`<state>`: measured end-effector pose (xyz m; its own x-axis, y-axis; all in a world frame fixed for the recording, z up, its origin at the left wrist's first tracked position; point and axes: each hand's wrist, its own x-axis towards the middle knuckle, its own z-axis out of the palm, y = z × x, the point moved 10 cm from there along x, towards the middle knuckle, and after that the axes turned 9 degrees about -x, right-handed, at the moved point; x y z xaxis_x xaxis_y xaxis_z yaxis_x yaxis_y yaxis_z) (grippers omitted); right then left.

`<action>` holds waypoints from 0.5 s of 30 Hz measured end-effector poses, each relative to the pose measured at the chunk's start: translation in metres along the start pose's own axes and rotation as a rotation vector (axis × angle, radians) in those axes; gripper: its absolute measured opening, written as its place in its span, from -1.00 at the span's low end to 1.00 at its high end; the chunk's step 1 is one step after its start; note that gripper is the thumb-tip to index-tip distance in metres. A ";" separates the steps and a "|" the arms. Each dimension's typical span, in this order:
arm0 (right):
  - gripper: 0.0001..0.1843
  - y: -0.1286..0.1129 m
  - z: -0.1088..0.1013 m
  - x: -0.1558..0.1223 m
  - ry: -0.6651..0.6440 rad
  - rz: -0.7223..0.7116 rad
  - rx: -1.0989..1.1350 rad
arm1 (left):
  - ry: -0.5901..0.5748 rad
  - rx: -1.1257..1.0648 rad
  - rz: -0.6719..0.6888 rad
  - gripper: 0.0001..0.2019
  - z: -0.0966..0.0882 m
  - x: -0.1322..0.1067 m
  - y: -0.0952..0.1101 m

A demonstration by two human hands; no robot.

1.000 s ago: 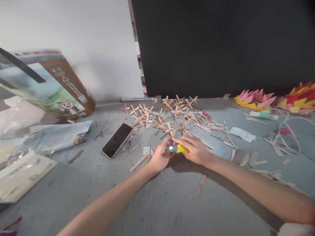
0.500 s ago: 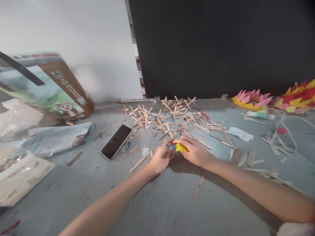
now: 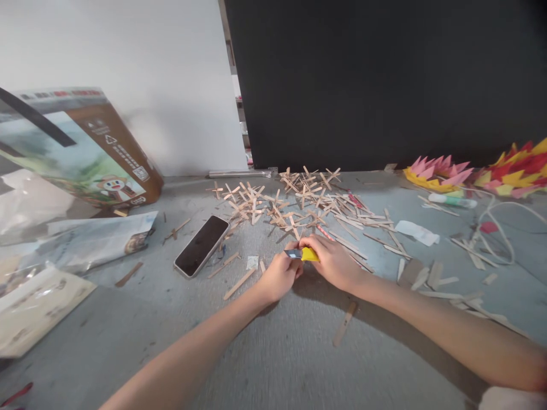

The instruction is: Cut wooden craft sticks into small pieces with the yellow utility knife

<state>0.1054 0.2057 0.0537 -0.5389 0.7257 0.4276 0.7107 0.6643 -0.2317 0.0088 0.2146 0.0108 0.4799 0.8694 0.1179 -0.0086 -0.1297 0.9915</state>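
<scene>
My right hand [image 3: 335,263] is closed around a small yellow cutter [image 3: 308,254] whose metal blade end [image 3: 294,253] points left. My left hand [image 3: 280,274] meets it from the left, fingers pinched at the blade end; what they pinch is too small to make out. Both hands rest low over the grey floor [image 3: 277,347]. Just beyond them lies a spread of several glued wooden stick crosses [image 3: 273,205] and loose wooden sticks [image 3: 363,225].
A black phone [image 3: 201,245] lies left of my hands. A tilted cardboard box [image 3: 85,151] and plastic-wrapped packs [image 3: 81,242] sit at the left. Paper flowers [image 3: 440,171], a glue tube [image 3: 453,200] and a white cord [image 3: 504,228] are at the right. A black wall panel [image 3: 376,80] stands behind.
Both hands with the cutter have shifted slightly up and left; the right hand's fingers now cover more of the yellow body. Nothing else moved.
</scene>
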 end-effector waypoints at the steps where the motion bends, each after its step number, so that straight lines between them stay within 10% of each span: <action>1: -0.61 0.000 0.002 0.000 -0.007 0.006 -0.011 | 0.003 -0.002 0.000 -0.90 0.000 0.000 0.000; 15: -0.65 0.006 0.011 -0.004 0.005 0.067 0.087 | -0.010 0.039 0.004 -0.90 0.000 0.002 -0.001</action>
<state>0.1066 0.2091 0.0409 -0.4888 0.7683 0.4132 0.7029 0.6274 -0.3350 0.0099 0.2159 0.0099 0.4887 0.8641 0.1207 0.0240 -0.1517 0.9881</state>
